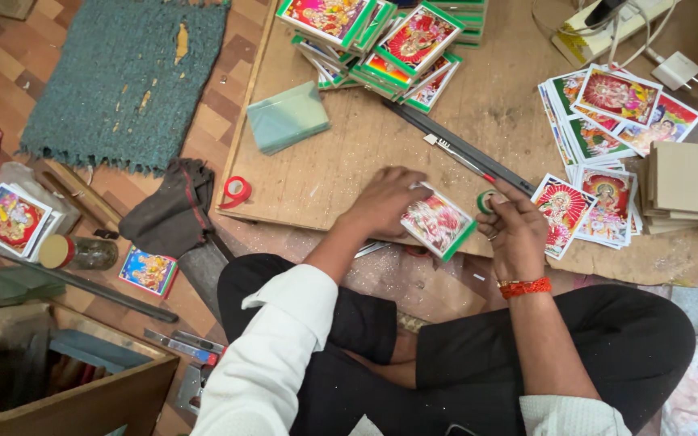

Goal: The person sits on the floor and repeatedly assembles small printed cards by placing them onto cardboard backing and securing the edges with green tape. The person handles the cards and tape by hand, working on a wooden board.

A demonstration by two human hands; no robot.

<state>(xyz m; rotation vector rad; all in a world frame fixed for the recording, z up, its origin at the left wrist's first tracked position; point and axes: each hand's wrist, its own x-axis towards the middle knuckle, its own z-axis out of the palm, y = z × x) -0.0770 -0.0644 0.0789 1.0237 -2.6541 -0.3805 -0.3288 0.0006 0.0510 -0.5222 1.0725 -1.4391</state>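
Left hand [385, 202]: palm down, fingers curled over the upper edge of a small picture tile [438, 224], clamping it from above. The tile is square, with a colourful printed face and a green-taped edge, tilted, held just above the near edge of the wooden board [349, 161].

Right hand [515, 230]: just right of the tile, fingers drawn together and pinching a small roll of green tape [486, 201] at the tile's upper right corner. A red thread band [525, 287] circles this wrist.

Just beyond both hands: a long dark straightedge [454, 145] lying on a slant across the board, with a thin brush [458, 156] beside it.

Further beyond the left hand: a heap of finished green-edged tiles [381, 40] and a pale green stack of sheets [287, 118].

Right of the right hand: loose printed pictures [599, 121] fanned out, more just beside the knuckles; past them, a stack of plain brown boards [688, 186]. Far corner: a white charger plug [678, 70] and cables.

Left of the left hand, off the board: a red tape roll [237, 191] at the board's edge, a dark cloth [173, 211], a teal mat [127, 81], a glass jar [78, 252] on its side, two further picture tiles on the floor [82, 242], and an open wooden box [66, 379] nearer the person.

Below the grip: crossed legs in black trousers [527, 355].
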